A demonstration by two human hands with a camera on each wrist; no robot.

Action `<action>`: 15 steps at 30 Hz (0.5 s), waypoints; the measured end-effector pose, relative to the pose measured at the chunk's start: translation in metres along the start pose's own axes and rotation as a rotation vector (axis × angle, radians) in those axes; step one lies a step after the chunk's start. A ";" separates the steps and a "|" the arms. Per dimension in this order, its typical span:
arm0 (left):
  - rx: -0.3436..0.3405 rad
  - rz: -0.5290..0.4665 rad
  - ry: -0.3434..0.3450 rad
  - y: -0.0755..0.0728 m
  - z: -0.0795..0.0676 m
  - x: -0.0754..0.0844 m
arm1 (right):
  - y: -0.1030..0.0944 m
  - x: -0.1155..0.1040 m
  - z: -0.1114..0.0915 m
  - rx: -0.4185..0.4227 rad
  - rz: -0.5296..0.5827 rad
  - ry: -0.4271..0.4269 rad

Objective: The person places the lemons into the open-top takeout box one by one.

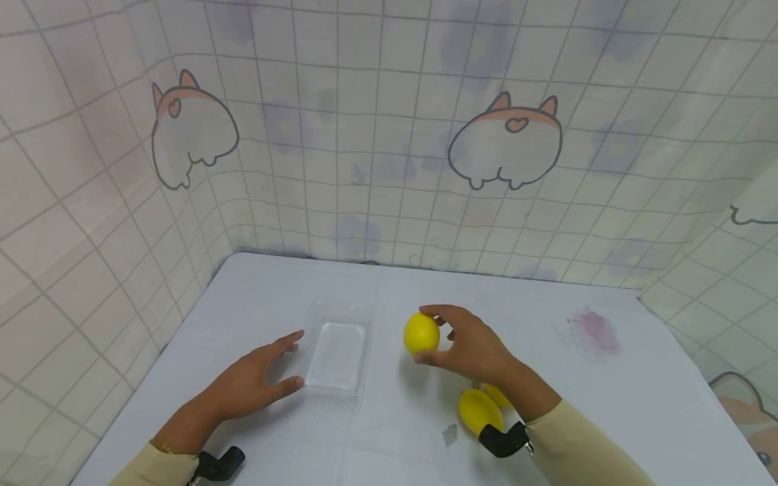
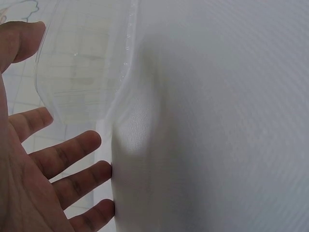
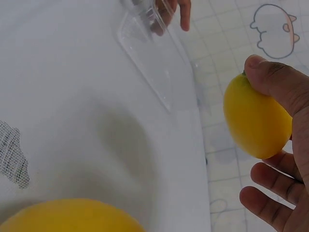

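My right hand (image 1: 471,343) pinches a yellow lemon (image 1: 421,334) between thumb and fingers, lifted over the table with a shadow under it. In the right wrist view the thumb presses near the stem end of this lemon (image 3: 253,121). A clear plastic box (image 1: 336,358) stands on the table to the left, its open top facing up. Beside its left edge is my left hand (image 1: 249,379), fingers spread and holding nothing. The left wrist view shows the clear box (image 2: 82,63) just beyond those fingers (image 2: 67,152).
Below the right wrist lie more lemons (image 1: 480,410), partly hidden by the arm. A small grey mesh patch (image 1: 450,435) is near them. A pink mark (image 1: 595,331) shows on the white table at right. Tile-patterned curtains (image 1: 389,135) surround the table's back and sides.
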State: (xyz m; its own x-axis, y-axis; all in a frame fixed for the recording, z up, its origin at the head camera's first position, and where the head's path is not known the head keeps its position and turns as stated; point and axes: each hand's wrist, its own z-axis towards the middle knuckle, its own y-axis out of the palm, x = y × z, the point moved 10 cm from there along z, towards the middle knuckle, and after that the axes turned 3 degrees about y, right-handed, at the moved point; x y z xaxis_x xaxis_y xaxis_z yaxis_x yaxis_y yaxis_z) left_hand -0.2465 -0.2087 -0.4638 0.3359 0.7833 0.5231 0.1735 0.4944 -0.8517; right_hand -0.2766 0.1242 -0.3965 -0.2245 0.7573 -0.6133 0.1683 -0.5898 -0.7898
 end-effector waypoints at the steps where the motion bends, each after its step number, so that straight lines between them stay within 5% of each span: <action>1: 0.000 0.001 0.000 0.000 0.000 0.000 | 0.001 -0.002 0.001 -0.001 0.004 0.002; 15: 0.009 -0.002 0.013 0.002 0.001 -0.005 | 0.024 -0.022 0.008 -0.032 0.012 -0.038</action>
State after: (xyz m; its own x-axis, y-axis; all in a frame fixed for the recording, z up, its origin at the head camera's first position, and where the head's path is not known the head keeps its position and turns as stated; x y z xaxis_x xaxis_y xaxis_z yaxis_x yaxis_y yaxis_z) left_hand -0.2487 -0.2116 -0.4683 0.3472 0.7778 0.5239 0.1655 0.4991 -0.8506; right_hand -0.2754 0.0906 -0.4018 -0.2584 0.7389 -0.6223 0.2012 -0.5889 -0.7828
